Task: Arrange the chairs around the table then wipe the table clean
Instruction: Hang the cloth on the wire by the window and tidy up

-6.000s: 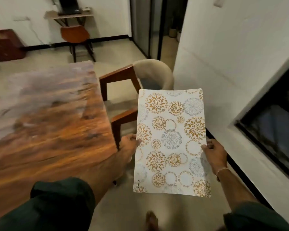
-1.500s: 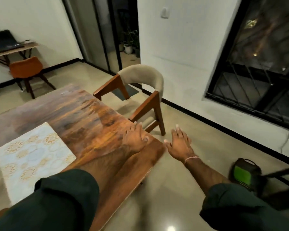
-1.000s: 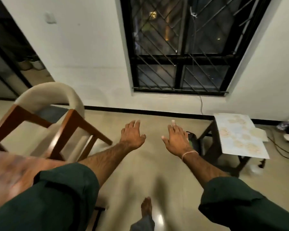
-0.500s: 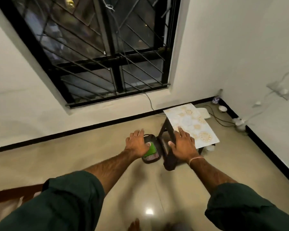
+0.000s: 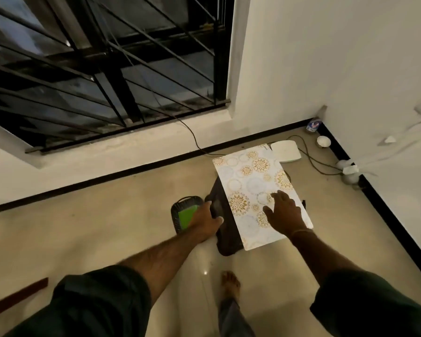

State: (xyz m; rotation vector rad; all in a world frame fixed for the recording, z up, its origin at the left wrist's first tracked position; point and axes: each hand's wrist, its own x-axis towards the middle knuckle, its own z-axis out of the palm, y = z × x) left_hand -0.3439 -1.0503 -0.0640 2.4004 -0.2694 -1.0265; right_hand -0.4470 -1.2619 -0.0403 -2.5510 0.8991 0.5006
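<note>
Fingers point(image 5: 206, 206) of my left hand point(image 5: 204, 221) reach along the left edge of the dark stool point(image 5: 226, 229), thumb laid over its frame. I cannot tell whether they have closed under the edge, since the hand hides that side. Far left, at the bottom of the view, a wooden strip point(image 5: 17, 296) shows, perhaps part of a chair or of the dining table, which is otherwise out of sight. Just left of my left hand a green-and-black object point(image 5: 186, 215) stands on the floor point(image 5: 107, 227), close against the stool. A patterned placemat point(image 5: 250, 181) lies across the stool's top and covers most of it. My right hand point(image 5: 284, 215) is spread open over the near half of the mat, fingers point(image 5: 276, 195) apart and holding nothing, on the mat or just above it. I judge that one hand takes the frame and the other steadies the mat so I can lift or clear this seat. Beyond it, a white box point(image 5: 286, 150) and cables point(image 5: 311, 161) lie near the corner.
</note>
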